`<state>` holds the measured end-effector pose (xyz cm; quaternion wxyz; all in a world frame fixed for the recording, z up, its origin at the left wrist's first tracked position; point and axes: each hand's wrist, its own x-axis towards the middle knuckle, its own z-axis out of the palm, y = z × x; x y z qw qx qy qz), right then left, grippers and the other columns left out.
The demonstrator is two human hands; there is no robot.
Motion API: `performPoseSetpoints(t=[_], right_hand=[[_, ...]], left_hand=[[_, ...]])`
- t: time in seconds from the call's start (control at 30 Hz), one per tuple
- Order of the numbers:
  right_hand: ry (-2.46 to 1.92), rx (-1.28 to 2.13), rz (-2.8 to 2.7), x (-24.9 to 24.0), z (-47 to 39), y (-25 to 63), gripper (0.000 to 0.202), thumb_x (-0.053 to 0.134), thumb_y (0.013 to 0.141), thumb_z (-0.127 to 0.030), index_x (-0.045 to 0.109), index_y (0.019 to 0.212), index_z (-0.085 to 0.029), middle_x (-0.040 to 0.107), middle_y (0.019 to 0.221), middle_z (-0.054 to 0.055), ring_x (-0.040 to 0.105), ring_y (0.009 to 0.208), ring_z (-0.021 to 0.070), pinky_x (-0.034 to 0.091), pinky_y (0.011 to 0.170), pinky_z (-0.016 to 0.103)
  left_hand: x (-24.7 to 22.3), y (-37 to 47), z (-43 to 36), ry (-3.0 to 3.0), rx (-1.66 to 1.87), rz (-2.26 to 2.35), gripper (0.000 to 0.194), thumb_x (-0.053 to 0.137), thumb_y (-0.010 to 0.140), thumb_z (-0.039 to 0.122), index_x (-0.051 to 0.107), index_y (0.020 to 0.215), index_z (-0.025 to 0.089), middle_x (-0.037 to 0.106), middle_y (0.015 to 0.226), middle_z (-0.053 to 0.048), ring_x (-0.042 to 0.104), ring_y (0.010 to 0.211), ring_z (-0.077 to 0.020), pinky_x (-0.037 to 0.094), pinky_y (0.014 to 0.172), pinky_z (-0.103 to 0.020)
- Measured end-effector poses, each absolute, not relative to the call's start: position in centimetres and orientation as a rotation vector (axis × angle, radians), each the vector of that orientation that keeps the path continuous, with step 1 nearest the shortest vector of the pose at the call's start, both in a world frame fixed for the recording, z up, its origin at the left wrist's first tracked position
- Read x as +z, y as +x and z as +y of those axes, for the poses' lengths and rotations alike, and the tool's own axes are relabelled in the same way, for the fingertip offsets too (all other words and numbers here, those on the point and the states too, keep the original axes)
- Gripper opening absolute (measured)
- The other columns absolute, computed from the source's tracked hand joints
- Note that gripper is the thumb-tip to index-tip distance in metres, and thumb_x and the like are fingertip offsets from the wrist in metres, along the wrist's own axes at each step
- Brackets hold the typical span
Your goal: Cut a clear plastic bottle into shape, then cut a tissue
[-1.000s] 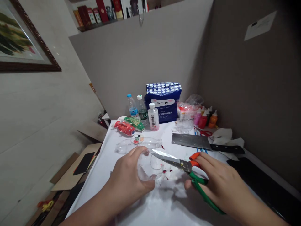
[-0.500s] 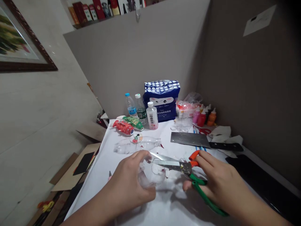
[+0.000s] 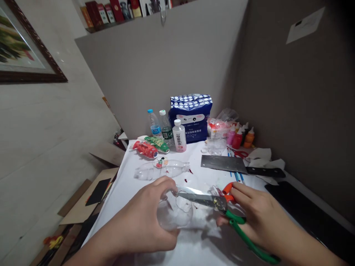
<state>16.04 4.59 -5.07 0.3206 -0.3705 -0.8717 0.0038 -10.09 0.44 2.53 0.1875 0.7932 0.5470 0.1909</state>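
Note:
My left hand (image 3: 151, 214) is wrapped round a cut piece of clear plastic bottle (image 3: 173, 214), its open rim facing right. In my right hand (image 3: 255, 210) are scissors (image 3: 219, 203) with green and orange handles. Their blades lie across the bottle piece's upper rim, close to my left fingertips. Behind my hands a clear empty bottle (image 3: 172, 169) lies on its side. A cleaver (image 3: 223, 163) with a black handle rests at the right, over some blue sticks (image 3: 239, 178).
Red and green painted bottle shapes (image 3: 145, 149) lie at the back left. Beside them stand upright bottles (image 3: 179, 136) and a blue bag (image 3: 195, 120). Paint bottles (image 3: 237, 140), red scissors (image 3: 240, 153) and crumpled tissue (image 3: 259, 158) are at the back right. A black slab (image 3: 302, 214) lies along the right edge.
The bottle piece and my left hand have moved slightly left and down. The scissors have tilted, their handles lower, and the blades look closer together.

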Motion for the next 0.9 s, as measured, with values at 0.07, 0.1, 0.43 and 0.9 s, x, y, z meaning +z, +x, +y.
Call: performPoseSetpoints(t=[0.07, 0.1, 0.43, 0.9], right_hand=[[-0.953, -0.021, -2.266, -5.0, 4.7, 16.1, 0.033, 0.064, 0.079, -0.049, 0.054, 0.073, -0.019, 0.055, 0.069, 0.003, 0.055, 0.053, 0.0152, 0.042, 0.048, 0.025], [-0.951, -0.045, -2.249, -4.9, 4.7, 16.1, 0.034, 0.063, 0.080, -0.050, 0.053, 0.073, -0.019, 0.055, 0.068, 0.003, 0.054, 0.053, 0.0153, 0.042, 0.047, 0.025], [-1.052, -0.262, -2.209, -5.8, 4.7, 15.9, 0.043, 0.060, 0.077, -0.059, 0.056, 0.087, -0.018, 0.061, 0.082, 0.008, 0.061, 0.059, 0.0206, 0.045, 0.048, 0.030], [-1.193, -0.050, -2.286, -6.2, 4.8, 15.0, 0.045, 0.068, 0.070, -0.055, 0.054, 0.088, -0.016, 0.052, 0.086, 0.009, 0.053, 0.072, 0.0238, 0.048, 0.061, 0.037]], left_hand=[[2.4, -9.6, 0.5, 2.234, 0.642, 1.585, 0.062, 0.069, 0.058, 0.022, 0.048, 0.116, 0.028, 0.054, 0.123, -0.001, 0.052, 0.114, -0.0236, 0.044, 0.097, -0.034], [2.3, -9.4, 0.6, 2.229, 0.710, 1.632, 0.066, 0.070, 0.059, 0.024, 0.045, 0.119, 0.028, 0.052, 0.127, -0.002, 0.049, 0.118, -0.0233, 0.042, 0.101, -0.034], [1.5, -9.4, 0.7, 2.191, 0.674, 1.812, 0.062, 0.069, 0.059, 0.023, 0.050, 0.118, 0.026, 0.058, 0.125, -0.002, 0.054, 0.115, -0.0234, 0.043, 0.100, -0.037], [0.9, -8.6, 0.7, 2.149, 0.409, 1.882, 0.044, 0.062, 0.059, 0.021, 0.056, 0.103, 0.026, 0.066, 0.101, -0.002, 0.061, 0.093, -0.0271, 0.046, 0.079, -0.036]])
